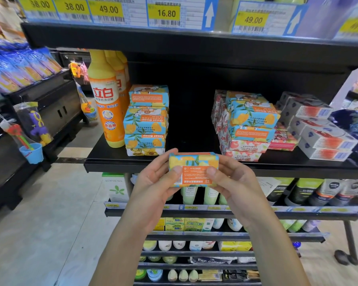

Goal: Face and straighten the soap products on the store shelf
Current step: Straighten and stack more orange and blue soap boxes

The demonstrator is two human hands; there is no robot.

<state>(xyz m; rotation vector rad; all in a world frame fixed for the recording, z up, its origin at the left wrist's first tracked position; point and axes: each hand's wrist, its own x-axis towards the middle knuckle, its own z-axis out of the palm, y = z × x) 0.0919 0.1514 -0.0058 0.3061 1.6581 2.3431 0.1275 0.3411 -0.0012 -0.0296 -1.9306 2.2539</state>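
A blue and yellow goat soap bar point(193, 165) with an orange label is held in front of the black shelf point(116, 161), label toward me. My left hand point(156, 178) grips its left end, thumb on the label. My right hand point(233, 179) grips its right end the same way. On the shelf at left stands a stack of matching soap bars point(146, 120), some printed upside down. A second, uneven stack of blue soap bars point(251, 118) sits at right on pink and white soap bars point(244, 146). Between the two stacks is a dark gap.
Orange detergent bottles point(106, 98) stand left of the left stack. Grey and red boxed soaps point(318, 131) lie askew at far right. Price tags point(163, 13) line the shelf above. Lower shelves hold tubes and bottles point(196, 195). Hanging toys point(32, 129) flank the aisle at left.
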